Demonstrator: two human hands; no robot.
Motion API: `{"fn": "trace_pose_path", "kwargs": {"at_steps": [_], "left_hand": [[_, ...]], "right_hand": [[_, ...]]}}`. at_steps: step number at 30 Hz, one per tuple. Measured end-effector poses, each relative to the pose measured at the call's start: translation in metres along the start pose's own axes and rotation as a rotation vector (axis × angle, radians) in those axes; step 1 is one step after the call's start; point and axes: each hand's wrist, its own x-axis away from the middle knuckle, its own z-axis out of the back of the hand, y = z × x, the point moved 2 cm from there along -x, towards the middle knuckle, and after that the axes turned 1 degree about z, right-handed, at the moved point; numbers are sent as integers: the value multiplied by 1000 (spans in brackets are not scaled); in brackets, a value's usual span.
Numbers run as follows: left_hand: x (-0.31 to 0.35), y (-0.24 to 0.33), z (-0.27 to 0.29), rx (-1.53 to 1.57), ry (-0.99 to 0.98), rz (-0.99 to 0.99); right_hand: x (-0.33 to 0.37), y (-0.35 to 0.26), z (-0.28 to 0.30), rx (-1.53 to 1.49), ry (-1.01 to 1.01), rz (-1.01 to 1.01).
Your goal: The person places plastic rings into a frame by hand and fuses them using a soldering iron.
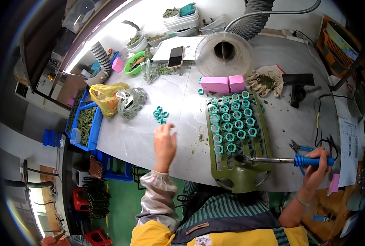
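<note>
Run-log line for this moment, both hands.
left hand: near loose rings; right hand: gripping blue-handled tool; tip: over green tray; tray: teal rings in rows

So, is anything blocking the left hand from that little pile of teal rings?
Nothing visible is. The left hand is right beside the teal rings, though I can't tell whether its fingertips touch one. The yellow bag and clear bag lie off to the left.

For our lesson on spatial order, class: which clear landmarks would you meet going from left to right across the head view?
Blue tray of green leaves, pile of loose teal rings, phone, larger pink block, glove, right hand.
</note>
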Motion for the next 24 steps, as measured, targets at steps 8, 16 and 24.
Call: {"fn": "trace_pose_path", "kwargs": {"at_steps": [8,16,24], "left_hand": [[15,-59,-19,-44,-53,-54],[3,-60,-20,545,37,258],[4,97,14,749,-405,-97]], "right_hand": [[1,-4,-6,24,-10,-14],[-2,-8,-2,30,-2,14],[-3,-15,10,23,47,17]]}}
